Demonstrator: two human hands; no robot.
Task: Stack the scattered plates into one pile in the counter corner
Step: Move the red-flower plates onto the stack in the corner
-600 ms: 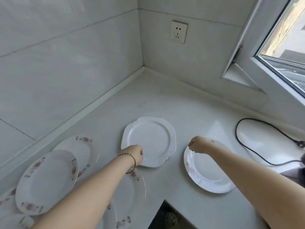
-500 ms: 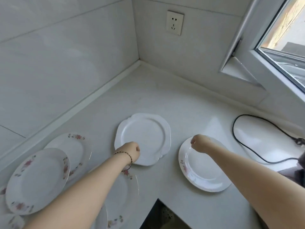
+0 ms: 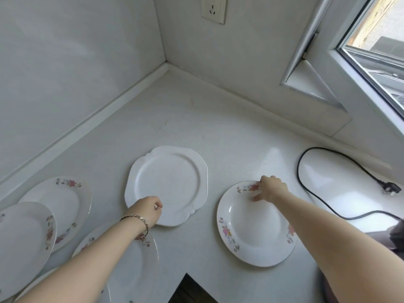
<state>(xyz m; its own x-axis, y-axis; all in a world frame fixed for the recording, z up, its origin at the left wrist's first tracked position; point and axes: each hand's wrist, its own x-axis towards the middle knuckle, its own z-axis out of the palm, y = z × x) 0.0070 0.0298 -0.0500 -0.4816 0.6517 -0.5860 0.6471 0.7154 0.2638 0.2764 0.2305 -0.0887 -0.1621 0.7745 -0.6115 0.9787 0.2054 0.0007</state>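
Presently, white table (image 3: 196, 119) runs into a tiled wall corner, bare at the corner itself; window frame (image 3: 341, 68) at upper right, wall socket (image 3: 213, 8) above the corner. Plates lie scattered, none stacked in the corner. Plain white scalloped plate (image 3: 172, 178) sits mid-table. Floral plate (image 3: 251, 228) lies to its right, apart from it. Three more floral plates at left: one by the wall (image 3: 63, 204), one overlapping it at the frame edge (image 3: 19, 241), one under the left forearm (image 3: 135, 270). Black power cord (image 3: 306, 189) loops on the table right of the floral plate, plug (image 3: 391, 190) at far right. Left hand (image 3: 146, 209), fingers curled closed, rests on the near rim of the scalloped plate; whether it grips the rim, cannot tell. Right hand (image 3: 271, 190) is pinched on the far rim of the floral plate. Bracelet (image 3: 140, 221) on left wrist.
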